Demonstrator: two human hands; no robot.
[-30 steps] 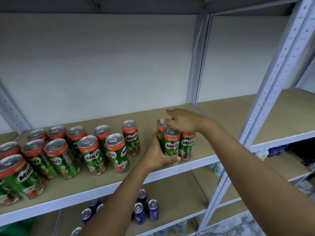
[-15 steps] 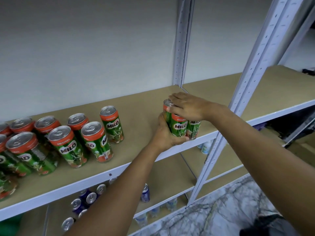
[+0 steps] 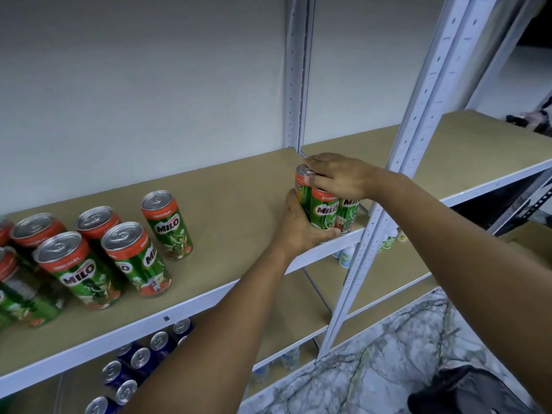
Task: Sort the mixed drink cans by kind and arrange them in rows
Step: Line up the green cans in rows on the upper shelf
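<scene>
A tight cluster of three green-and-red Milo cans (image 3: 324, 211) stands at the right front end of the tan shelf board (image 3: 233, 198). My left hand (image 3: 298, 227) wraps the cluster's near left side and base. My right hand (image 3: 337, 174) lies flat over the can tops, fingers curled over the far can. Several more Milo cans (image 3: 131, 258) stand in loose rows at the left of the same shelf, one (image 3: 168, 224) a little apart toward the middle.
White perforated steel uprights (image 3: 418, 138) frame the bay; another tan shelf (image 3: 466, 144) continues right. Blue cans (image 3: 140, 358) stand on the lower shelf, pale cans (image 3: 348, 258) farther right. Marble-pattern floor (image 3: 388, 354) lies below.
The view has swung right and down, so the left cans slid toward the frame's edge. Both hands have stayed clamped on the three-can cluster at the shelf's right end.
</scene>
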